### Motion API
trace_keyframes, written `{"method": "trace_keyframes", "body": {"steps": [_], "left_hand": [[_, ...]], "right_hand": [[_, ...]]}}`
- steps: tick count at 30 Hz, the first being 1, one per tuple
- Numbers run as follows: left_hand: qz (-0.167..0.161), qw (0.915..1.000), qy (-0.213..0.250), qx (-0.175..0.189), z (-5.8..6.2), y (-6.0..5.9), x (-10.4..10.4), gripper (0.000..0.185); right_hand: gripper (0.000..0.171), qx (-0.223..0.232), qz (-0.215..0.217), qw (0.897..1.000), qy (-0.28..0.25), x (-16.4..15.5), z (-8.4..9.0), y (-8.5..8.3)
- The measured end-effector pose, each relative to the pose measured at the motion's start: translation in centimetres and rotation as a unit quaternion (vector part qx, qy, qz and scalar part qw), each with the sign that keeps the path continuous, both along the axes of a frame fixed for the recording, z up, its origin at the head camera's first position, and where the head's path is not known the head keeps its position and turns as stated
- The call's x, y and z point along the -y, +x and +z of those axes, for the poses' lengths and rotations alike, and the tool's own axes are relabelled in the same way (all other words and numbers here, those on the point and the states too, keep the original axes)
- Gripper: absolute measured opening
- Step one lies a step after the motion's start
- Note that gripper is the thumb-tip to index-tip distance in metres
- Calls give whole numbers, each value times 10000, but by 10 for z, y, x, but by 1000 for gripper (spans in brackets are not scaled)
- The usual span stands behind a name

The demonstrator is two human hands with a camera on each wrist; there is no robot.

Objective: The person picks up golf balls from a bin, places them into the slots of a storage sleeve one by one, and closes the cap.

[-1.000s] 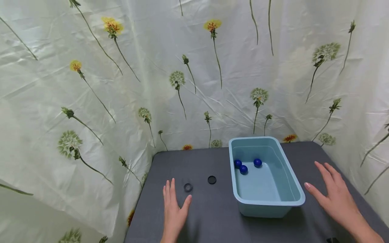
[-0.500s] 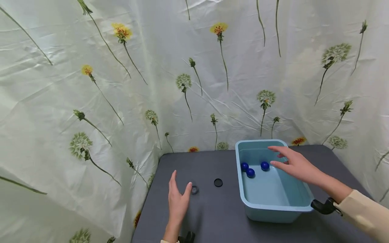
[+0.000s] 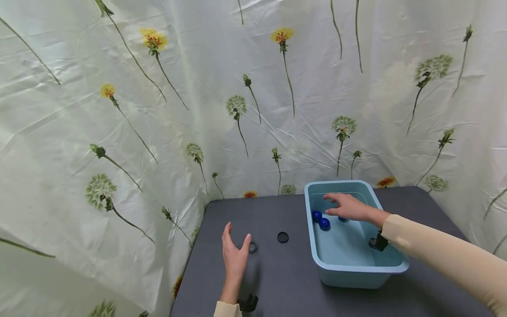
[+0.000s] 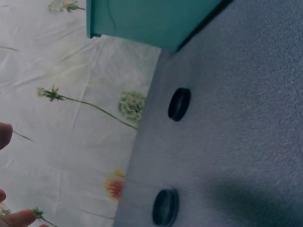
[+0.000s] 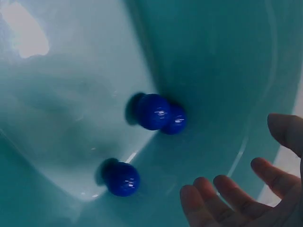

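Since the earlier frames the right hand [image 3: 348, 207] has travelled from the desk beside the tub [image 3: 358, 273] to a position inside it, over the blue balls; the left hand has stayed beside the two black discs.

Head view: the right hand hangs low inside the far half of the light-blue tub, fingers straight and spread, holding nothing. Two blue balls [image 3: 320, 219] lie just left of its fingertips; a third is mostly hidden under the hand. The left hand [image 3: 235, 256] rests on the grey desk [image 3: 277, 281], fingers straight and together, thumb out. A black ring [image 3: 252, 247] lies just beside its thumb; a black disc [image 3: 283, 237] lies between the ring and the tub.

Left wrist view: the two black pieces [image 4: 179, 104] [image 4: 165, 207] lie apart on the desk, the tub wall [image 4: 142, 21] beyond them. Only fingertips show at the left edge, touching nothing.

Right wrist view: three blue balls [image 5: 154, 111] rest on the tub floor, two touching against the wall, one [image 5: 122, 178] apart. The fingers [image 5: 236, 194] are relaxed and apart, near the balls, clear of them.
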State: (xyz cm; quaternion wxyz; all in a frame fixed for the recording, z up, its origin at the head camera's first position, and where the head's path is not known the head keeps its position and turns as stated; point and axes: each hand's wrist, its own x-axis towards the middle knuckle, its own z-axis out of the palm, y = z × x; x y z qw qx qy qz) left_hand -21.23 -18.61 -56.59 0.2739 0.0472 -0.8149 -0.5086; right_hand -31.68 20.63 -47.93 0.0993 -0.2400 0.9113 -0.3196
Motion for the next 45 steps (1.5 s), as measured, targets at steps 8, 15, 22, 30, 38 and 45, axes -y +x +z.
{"method": "trace_keyframes", "body": {"steps": [8,15,22,30,38,45], "left_hand": [[-31,9988,446,208,-14,-9,4,81],[-391,9945,848,472,-26,-15,3,84],[-532,9910,1068,614,-35,-20,2,70],[-879,9900,959,549,-48,-27,4,48],[-1398,9848,560,861,-55,-28,3,51],[-1380,9860,422,832,-50,-26,0,53]], "right_hand": [[56,227,118,9992,295,8,-23,-21],[54,424,-27,9967,697,6,-43,-31],[42,664,159,9949,739,14,-63,-33],[39,382,314,9937,1007,19,-73,-29],[35,312,569,9879,1412,19,-77,-28],[35,371,592,9858,1527,20,-78,-30]]}}
